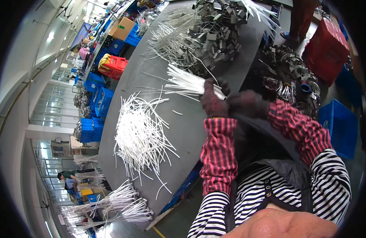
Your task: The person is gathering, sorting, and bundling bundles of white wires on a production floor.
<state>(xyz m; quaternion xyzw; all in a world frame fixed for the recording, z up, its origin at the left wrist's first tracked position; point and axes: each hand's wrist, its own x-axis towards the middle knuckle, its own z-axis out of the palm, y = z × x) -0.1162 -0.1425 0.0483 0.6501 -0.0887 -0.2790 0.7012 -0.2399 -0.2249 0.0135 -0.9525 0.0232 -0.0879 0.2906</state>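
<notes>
My left hand point(214, 99), in a dark red and black glove, is closed round a bundle of thin white tubes point(187, 82). Their loose ends fan out to the left over the grey table point(179, 137). At the bundle's right end is my right hand point(248, 104), gloved too; blur hides its fingers and anything in them. A single white wire point(205, 68) runs from the bundle toward a heap of dark grey rectangular pieces with white leads point(216, 33) farther up the table. Nearer, on the left, lies a loose pile of white tubes point(139, 135).
Long white wire bundles point(123, 202) lie at the table's lower left end. Blue crates point(103, 101) and a red container point(113, 66) stand beyond the left edge. On the right are a red crate point(325, 51), a blue bin point(338, 127) and heaped cables point(290, 75).
</notes>
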